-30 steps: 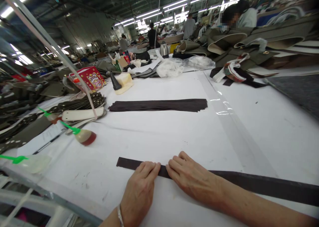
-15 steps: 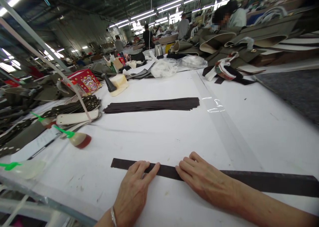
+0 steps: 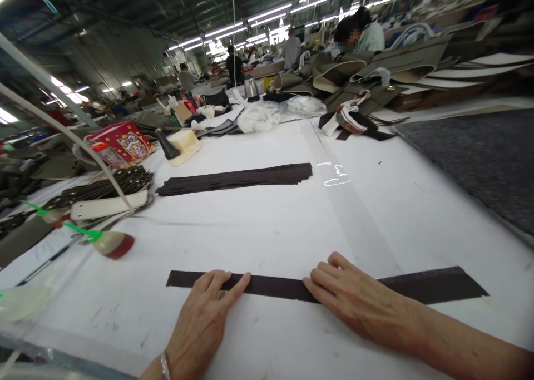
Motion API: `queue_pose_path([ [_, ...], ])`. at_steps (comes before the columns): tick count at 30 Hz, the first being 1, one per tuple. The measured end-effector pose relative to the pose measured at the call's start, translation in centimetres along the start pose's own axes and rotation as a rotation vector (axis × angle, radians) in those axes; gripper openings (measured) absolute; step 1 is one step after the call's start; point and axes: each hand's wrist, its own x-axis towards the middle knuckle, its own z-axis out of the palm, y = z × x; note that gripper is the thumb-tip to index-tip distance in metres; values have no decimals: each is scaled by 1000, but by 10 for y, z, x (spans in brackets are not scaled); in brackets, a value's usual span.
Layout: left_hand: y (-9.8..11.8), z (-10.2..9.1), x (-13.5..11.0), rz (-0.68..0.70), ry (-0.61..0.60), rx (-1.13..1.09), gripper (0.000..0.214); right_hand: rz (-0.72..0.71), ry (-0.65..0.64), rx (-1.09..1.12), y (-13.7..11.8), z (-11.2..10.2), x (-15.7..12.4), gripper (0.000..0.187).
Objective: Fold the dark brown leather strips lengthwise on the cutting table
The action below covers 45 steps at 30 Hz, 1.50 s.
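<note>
A long dark brown strip (image 3: 275,286) lies flat across the white tabletop in front of me. My left hand (image 3: 206,313) rests on it near its left end, thumb and fingers apart, with the fingertips at its far edge. Farther right, my right hand (image 3: 354,299) has its fingers bent together and pressed onto the strip, covering part of it. A short stretch shows between the hands, and the wider right end emerges beyond my right wrist. Behind, a stack of similar dark strips (image 3: 237,178) lies on the table.
Squeeze bottles with green nozzles, one holding reddish liquid (image 3: 112,243), stand at left near a pale strap piece (image 3: 106,205). A yellowish block (image 3: 183,146), plastic wrap (image 3: 261,117) and a red box (image 3: 129,141) sit farther back. Dark grey felt (image 3: 471,157) covers the right side.
My right hand has slid right along the strip, widening the gap between my hands. My left hand keeps its place on the strip. The view has shifted, bringing the strip's right end into sight.
</note>
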Motion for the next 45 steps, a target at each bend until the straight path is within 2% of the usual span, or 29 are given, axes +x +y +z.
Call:
queue_pose_path([
  [3, 11, -7, 7, -32, 84, 7, 67, 7, 19, -14, 1, -1, -7, 21],
  [6, 44, -10, 27, -61, 231, -83, 59, 4, 18, -37, 0, -1, -8, 19],
  [8, 74, -8, 45, -6, 218, -257, 52, 3, 16, -59, -1, -1, -8, 18],
  [10, 100, -2, 61, 51, 144, -396, 49, 4, 26, -75, -2, -1, -8, 17],
  [13, 119, 8, 71, 71, 91, -446, 48, 2, 28, -87, -1, -2, -11, 19],
  [18, 115, 16, 65, 119, 119, -409, 49, 33, -7, -77, 5, -6, -24, 20],
  [32, 120, 14, 68, 186, 124, -215, 61, 46, 9, -71, 15, -11, -67, 21],
  [45, 127, 12, 72, 238, 4, 62, 88, 93, 3, -97, 22, -27, -104, 26],
])
